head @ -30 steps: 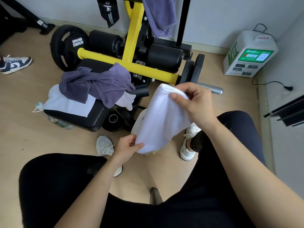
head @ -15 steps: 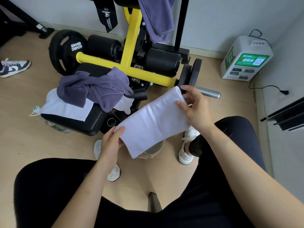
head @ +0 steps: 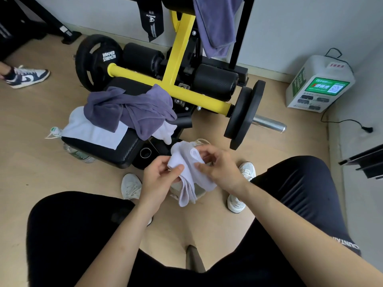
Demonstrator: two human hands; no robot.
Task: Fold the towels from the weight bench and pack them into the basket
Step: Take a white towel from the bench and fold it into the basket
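I hold a small white towel [head: 187,172], bunched and folded over, between my knees. My left hand [head: 160,179] pinches its left edge with thumb and fingers. My right hand [head: 217,165] grips its right side with curled fingers. Right beneath the towel sits a pale woven basket [head: 200,191], mostly hidden; a bit of its rope rim shows above my right hand. On the black bench pad [head: 124,148] lie a crumpled purple towel [head: 132,108] and a white towel [head: 91,129] under it. Another purple towel [head: 215,23] hangs from the frame above.
The yellow bench frame [head: 178,59] carries black weight plates [head: 95,61] left and right, with a steel bar end [head: 269,124] sticking out. A plastic bottle [head: 78,154] lies under the pad. A white charging box [head: 319,83] stands by the right wall. Another person's shoe [head: 27,76] is at far left.
The white towel was stretched out flat between my hands; my hands have since come together and lower, doubling it into a bunched fold over the basket.
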